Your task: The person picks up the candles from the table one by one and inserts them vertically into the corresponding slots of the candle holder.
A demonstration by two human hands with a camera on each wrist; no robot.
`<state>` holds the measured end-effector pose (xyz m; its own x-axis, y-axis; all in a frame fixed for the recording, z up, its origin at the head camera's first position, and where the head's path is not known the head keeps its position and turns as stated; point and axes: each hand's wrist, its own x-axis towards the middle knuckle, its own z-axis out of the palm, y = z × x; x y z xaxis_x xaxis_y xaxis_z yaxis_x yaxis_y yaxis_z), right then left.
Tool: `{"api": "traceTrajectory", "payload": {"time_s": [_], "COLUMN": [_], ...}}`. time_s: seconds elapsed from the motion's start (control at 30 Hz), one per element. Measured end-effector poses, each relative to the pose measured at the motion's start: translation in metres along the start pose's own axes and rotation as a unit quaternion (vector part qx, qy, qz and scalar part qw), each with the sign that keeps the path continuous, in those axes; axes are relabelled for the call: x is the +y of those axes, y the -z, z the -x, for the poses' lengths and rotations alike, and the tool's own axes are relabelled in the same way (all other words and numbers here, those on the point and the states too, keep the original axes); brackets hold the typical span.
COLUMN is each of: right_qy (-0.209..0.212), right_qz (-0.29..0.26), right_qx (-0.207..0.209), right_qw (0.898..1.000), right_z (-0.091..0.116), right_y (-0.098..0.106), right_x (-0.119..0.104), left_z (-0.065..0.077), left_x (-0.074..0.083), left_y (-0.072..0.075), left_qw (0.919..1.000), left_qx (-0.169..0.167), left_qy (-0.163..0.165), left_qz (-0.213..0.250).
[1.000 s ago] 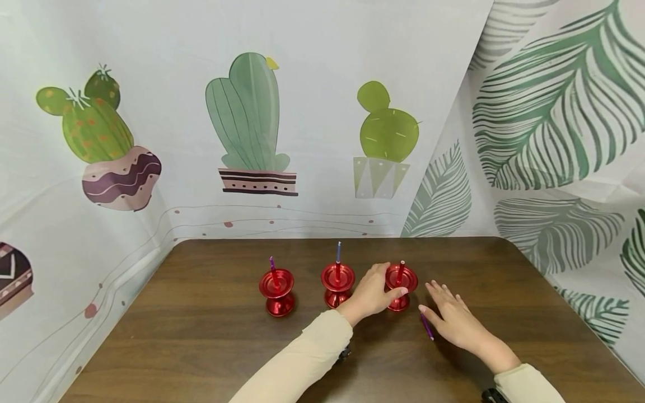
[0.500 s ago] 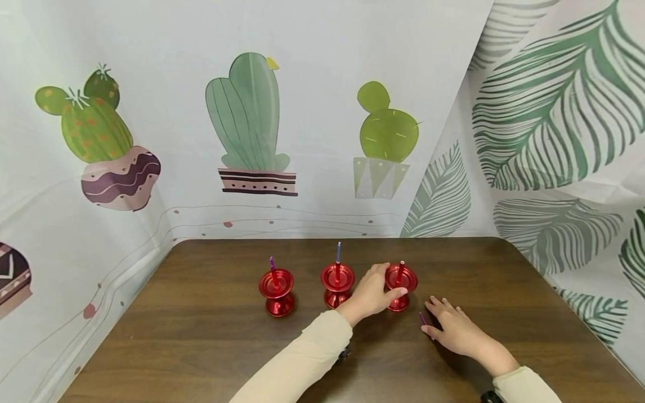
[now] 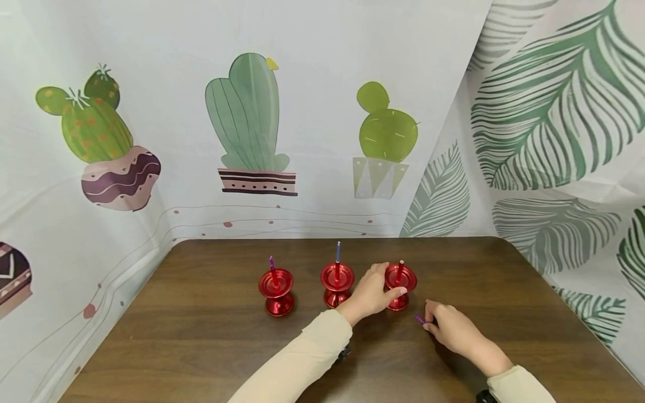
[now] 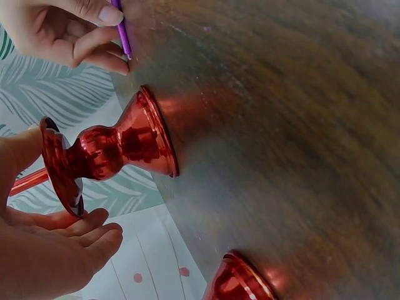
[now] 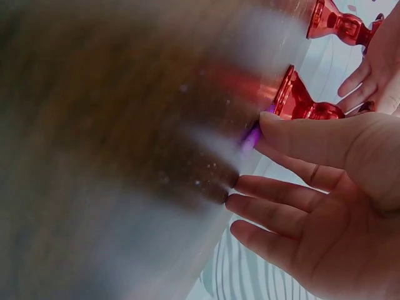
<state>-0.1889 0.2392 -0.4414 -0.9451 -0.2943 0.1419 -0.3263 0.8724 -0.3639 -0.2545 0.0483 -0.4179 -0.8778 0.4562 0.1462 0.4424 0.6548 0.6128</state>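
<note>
Three shiny red candle holders stand in a row on the wooden table. My left hand (image 3: 370,291) grips the dish of the rightmost candle holder (image 3: 400,303), thumb on the near side and fingers round the far side. Its upright red tube (image 3: 400,272) carries no candle. To the right, low over the table, my right hand (image 3: 456,330) pinches a thin purple candle (image 4: 122,31) between thumb and index finger. The other right fingers show fairly straight in the right wrist view, their tips near the tabletop.
In the middle candle holder (image 3: 336,299) stands a blue candle (image 3: 338,252). The left candle holder (image 3: 280,306) bears a purple candle (image 3: 272,262), slightly tilted. A printed cloth (image 3: 322,123) with cacti and leaves hangs behind the table (image 3: 211,330).
My right hand has come down towards the purple candle lying on the table, and its fingers have closed to pinch it. The candle has turned slightly. My left hand stays on the candle holder.
</note>
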Motion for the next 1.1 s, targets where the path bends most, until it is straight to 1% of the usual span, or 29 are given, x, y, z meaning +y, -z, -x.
{"api": "traceTrajectory", "payload": {"time_s": [0.13,0.27,0.4,0.57,0.63,0.73,0.8,0.9,1.0,1.1], "right_qy": [0.008,0.014,0.013,0.013,0.012,-0.004,-0.019,-0.034,-0.039,-0.041], "right_qz": [0.014,0.028,0.027,0.030,0.037,0.034,0.022,-0.015,-0.065,-0.115], "right_qx": [0.007,0.001,0.006,0.039,0.060,0.086,0.104,0.138,0.174,0.199], "right_qw": [1.000,1.000,1.000,0.999,0.997,0.996,0.994,0.990,0.982,0.972], "right_z": [0.000,0.000,0.001,-0.001,-0.003,-0.007,-0.009,-0.015,-0.022,-0.029], "right_y": [-0.001,-0.001,0.000,0.004,0.006,0.011,0.015,0.021,0.026,0.032], "right_x": [-0.002,-0.002,-0.002,0.002,0.004,0.007,0.008,0.008,0.006,0.001], "left_z": [0.000,0.000,0.001,0.002,0.002,0.002,0.002,0.001,0.001,0.001], "left_x": [0.000,0.001,0.002,0.003,0.003,0.003,0.003,0.002,0.001,0.001], "left_y": [0.000,0.001,0.002,0.002,0.002,0.002,0.001,0.001,0.001,0.000], "left_qw": [1.0000,0.9999,0.9999,0.9998,0.9997,0.9998,0.9998,0.9998,0.9998,0.9998], "left_qx": [0.001,0.003,0.002,0.002,0.004,0.004,0.003,0.001,0.000,0.001], "left_qy": [-0.002,-0.004,-0.006,-0.009,-0.008,-0.007,-0.006,-0.005,-0.003,0.000], "left_qz": [-0.005,-0.009,-0.013,-0.020,-0.021,-0.021,-0.021,-0.020,-0.019,-0.018]}}
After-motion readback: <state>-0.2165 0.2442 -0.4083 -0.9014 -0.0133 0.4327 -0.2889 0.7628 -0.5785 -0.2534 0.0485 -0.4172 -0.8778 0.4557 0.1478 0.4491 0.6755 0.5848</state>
